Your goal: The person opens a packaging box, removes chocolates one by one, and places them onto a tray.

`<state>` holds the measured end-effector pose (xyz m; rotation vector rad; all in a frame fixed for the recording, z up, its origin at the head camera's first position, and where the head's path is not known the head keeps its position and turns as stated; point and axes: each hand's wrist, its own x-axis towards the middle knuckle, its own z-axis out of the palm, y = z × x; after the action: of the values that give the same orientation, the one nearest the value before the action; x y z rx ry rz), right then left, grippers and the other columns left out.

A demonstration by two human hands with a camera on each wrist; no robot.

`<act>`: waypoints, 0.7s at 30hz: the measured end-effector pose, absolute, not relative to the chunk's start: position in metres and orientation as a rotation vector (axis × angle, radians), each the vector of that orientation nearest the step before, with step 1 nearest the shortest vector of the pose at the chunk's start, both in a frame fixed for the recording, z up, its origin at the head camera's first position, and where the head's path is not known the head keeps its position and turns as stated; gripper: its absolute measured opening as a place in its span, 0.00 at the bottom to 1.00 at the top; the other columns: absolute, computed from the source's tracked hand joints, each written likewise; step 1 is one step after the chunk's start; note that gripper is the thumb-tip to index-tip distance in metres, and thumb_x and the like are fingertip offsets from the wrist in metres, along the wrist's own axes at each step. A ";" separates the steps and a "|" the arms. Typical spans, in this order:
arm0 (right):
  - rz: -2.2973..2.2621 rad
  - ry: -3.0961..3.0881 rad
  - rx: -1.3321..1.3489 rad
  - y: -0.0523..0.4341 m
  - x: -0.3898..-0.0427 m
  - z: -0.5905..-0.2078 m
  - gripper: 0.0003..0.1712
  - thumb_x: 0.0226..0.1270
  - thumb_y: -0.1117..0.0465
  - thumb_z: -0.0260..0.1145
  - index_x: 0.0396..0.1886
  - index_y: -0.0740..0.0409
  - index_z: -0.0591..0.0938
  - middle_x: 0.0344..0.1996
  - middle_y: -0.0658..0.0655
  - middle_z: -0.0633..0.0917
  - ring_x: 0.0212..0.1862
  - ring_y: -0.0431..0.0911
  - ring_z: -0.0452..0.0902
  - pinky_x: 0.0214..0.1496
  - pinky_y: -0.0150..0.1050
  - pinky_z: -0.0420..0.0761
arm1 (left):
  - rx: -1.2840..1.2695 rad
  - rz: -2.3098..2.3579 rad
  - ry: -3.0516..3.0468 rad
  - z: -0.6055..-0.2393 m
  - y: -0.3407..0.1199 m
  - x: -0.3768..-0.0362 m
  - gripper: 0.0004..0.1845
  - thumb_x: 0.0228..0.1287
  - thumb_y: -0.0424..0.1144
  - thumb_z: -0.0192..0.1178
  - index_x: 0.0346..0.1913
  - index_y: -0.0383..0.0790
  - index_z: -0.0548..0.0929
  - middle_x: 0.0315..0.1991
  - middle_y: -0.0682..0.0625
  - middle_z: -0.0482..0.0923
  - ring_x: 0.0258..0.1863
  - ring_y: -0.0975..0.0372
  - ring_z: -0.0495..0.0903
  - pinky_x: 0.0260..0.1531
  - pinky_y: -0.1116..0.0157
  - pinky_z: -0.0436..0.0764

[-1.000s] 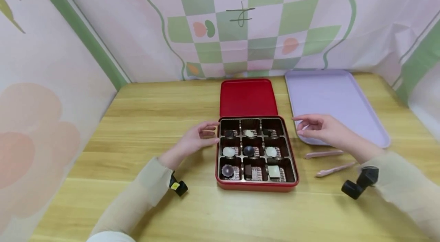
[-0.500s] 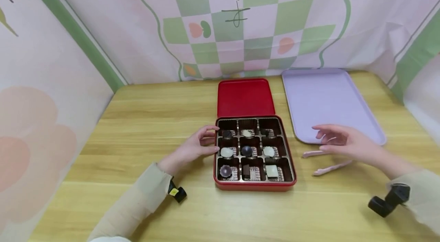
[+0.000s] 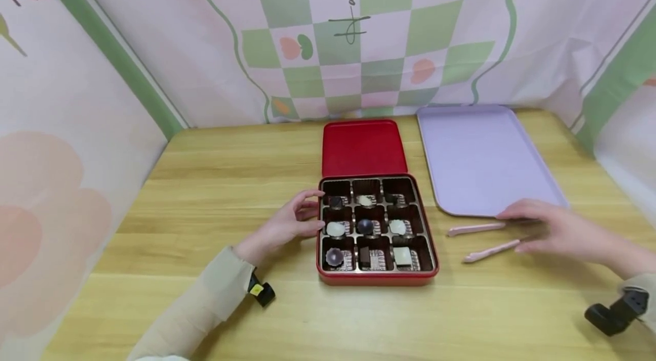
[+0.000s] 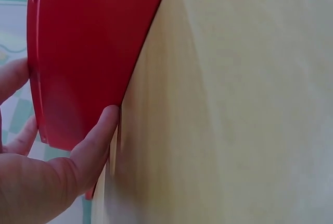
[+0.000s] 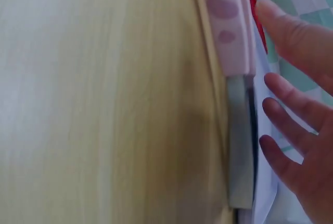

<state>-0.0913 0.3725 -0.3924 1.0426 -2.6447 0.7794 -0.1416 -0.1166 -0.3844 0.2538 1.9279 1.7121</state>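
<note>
A red box (image 3: 378, 278) lies open on the wooden table, its lid (image 3: 364, 147) flat behind it. Its brown insert holds several dark and white chocolates (image 3: 365, 226). My left hand (image 3: 314, 214) rests against the box's left wall. In the left wrist view the thumb (image 4: 91, 148) presses on the red wall (image 4: 88, 52) and the other fingers sit at its rim. My right hand (image 3: 530, 230) hovers with fingers spread over the right end of pink tongs (image 3: 474, 229), holding nothing. The right wrist view shows those fingers (image 5: 296, 109) stretched out.
A lilac tray (image 3: 482, 161) lies at the back right, just beyond the tongs. Pink and green checked backdrop sheets close off the table's far, left and right sides. Bare wood stretches left of the box and along the front edge.
My right hand has moved right and toward me, from the tray's front corner down to the right end of the tongs. The left hand stays at the box's left wall.
</note>
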 end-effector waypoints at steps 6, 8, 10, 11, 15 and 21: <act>0.755 -2.625 1.049 0.379 -0.094 -0.401 0.37 0.22 0.66 0.81 0.44 0.56 0.82 0.48 0.31 0.75 0.53 0.18 0.61 0.56 0.08 0.56 | 0.249 1.702 1.936 -0.384 -0.117 -0.141 0.34 0.60 0.24 0.59 0.68 0.44 0.62 0.65 0.36 0.61 0.65 0.45 0.63 0.52 0.58 0.82; 0.739 -2.617 1.051 0.379 -0.095 -0.403 0.37 0.21 0.66 0.81 0.43 0.56 0.82 0.47 0.32 0.76 0.53 0.18 0.61 0.56 0.08 0.56 | 0.244 1.706 1.933 -0.383 -0.117 -0.141 0.34 0.60 0.24 0.58 0.68 0.44 0.62 0.65 0.36 0.61 0.65 0.45 0.63 0.53 0.58 0.81; 0.721 -2.606 1.059 0.380 -0.096 -0.405 0.36 0.20 0.67 0.80 0.42 0.56 0.83 0.45 0.34 0.77 0.52 0.19 0.62 0.56 0.08 0.56 | 0.235 1.712 1.925 -0.383 -0.118 -0.141 0.34 0.60 0.24 0.58 0.68 0.44 0.62 0.65 0.36 0.61 0.65 0.45 0.63 0.53 0.58 0.81; 0.713 -2.600 1.063 0.380 -0.096 -0.405 0.36 0.20 0.67 0.80 0.42 0.56 0.83 0.44 0.35 0.78 0.51 0.19 0.63 0.56 0.08 0.56 | 0.229 1.715 1.921 -0.383 -0.118 -0.141 0.34 0.60 0.24 0.58 0.69 0.45 0.62 0.65 0.36 0.61 0.65 0.45 0.63 0.52 0.57 0.82; 0.673 -2.587 1.065 0.379 -0.097 -0.408 0.35 0.19 0.67 0.80 0.39 0.54 0.83 0.40 0.38 0.80 0.49 0.21 0.64 0.54 0.08 0.56 | 0.223 1.717 1.917 -0.382 -0.118 -0.140 0.35 0.60 0.23 0.58 0.69 0.45 0.62 0.65 0.36 0.61 0.64 0.46 0.64 0.52 0.58 0.82; 0.601 -2.583 1.046 0.379 -0.097 -0.409 0.34 0.17 0.67 0.80 0.38 0.55 0.83 0.37 0.42 0.81 0.47 0.22 0.64 0.53 0.08 0.56 | 0.238 1.710 1.919 -0.382 -0.117 -0.140 0.35 0.60 0.24 0.59 0.69 0.45 0.61 0.65 0.35 0.61 0.64 0.46 0.65 0.52 0.58 0.82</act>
<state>-0.0967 0.3790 -0.4095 1.0464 -2.5831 0.6011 -0.1402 -0.1169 -0.3817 0.2380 1.9195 1.7101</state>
